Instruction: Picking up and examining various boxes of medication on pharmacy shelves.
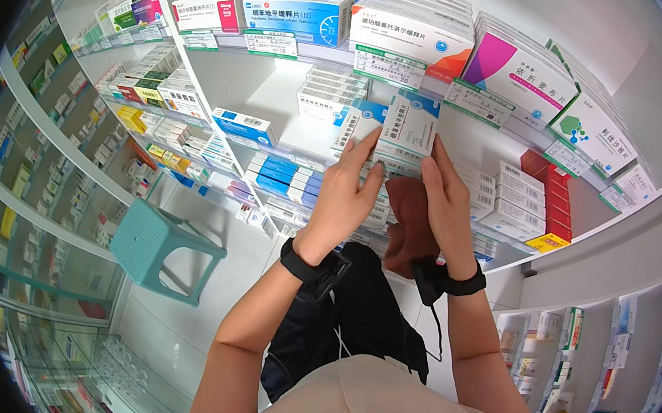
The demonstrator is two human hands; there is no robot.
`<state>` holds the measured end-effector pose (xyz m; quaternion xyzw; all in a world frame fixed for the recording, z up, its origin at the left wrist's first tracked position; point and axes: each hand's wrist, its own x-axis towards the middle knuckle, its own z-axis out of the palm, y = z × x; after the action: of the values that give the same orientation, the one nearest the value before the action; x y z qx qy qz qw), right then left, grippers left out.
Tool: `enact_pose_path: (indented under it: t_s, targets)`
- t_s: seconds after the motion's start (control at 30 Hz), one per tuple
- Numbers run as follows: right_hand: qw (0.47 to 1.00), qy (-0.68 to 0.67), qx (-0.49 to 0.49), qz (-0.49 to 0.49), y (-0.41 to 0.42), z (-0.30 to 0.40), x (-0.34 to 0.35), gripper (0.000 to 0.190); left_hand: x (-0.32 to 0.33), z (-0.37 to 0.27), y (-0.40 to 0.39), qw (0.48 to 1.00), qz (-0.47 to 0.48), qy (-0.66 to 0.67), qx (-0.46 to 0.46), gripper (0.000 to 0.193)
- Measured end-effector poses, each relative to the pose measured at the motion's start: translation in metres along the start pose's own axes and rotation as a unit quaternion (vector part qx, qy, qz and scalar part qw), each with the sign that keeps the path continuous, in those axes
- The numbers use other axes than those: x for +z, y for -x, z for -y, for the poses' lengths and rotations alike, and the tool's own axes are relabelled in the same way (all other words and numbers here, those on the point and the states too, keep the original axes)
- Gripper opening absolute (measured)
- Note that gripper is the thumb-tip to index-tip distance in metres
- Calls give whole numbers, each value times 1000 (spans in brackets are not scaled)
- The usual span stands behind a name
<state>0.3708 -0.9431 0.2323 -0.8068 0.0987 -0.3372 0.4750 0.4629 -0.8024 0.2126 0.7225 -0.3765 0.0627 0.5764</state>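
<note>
A white-and-blue medicine carton [409, 124] sits between my two hands, at the front of the middle shelf. My left hand [346, 181] grips its left side, thumb pointing up near the lower end. On the opposite side my right hand [449, 204] has its fingers along the carton's edge and its thumb at the near corner. A reddish-brown cloth [411, 224] hangs beneath my right palm; the fingers holding it are hidden. Just left of the carton, partly behind my left fingers, stands a similar carton [354, 127]. Black straps circle both wrists.
The upper shelf holds rows of medicine boxes [412, 33] behind price tags. White cartons [516, 199] and red boxes [553, 196] stand on the middle shelf's right. A teal plastic stool [152, 242] is on the floor at left, near glass display cases [73, 355]. More shelves [583, 366] line the right.
</note>
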Motion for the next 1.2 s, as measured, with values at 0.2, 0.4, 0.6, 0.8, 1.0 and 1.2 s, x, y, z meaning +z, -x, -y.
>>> enact_pose_path:
  t_s: [0.2, 0.4, 0.6, 0.8, 1.0, 1.2]
  targets:
    - [1000, 16, 15, -3, 17, 4, -11, 54, -5, -7, 4, 999, -9, -1, 42, 49]
    - [998, 4, -60, 4, 20, 0, -10, 49, -4, -15, 9, 997, -25, -17, 68, 44]
    - [997, 11, -76, 11, 20, 1, -10, 50, -5, -14, 12, 997, -32, -28, 70, 46]
    - [999, 6, -45, -9, 28, -1, -13, 52, -10, -10, 14, 996, -46, -51, 53, 51]
    - [999, -22, 38, -15, 42, -14, -18, 51, -18, 16, 8, 991, -97, -96, 2, 53]
    - [999, -15, 27, -10, 52, -24, -13, 50, -13, 34, 5, 986, -87, -142, 4, 54]
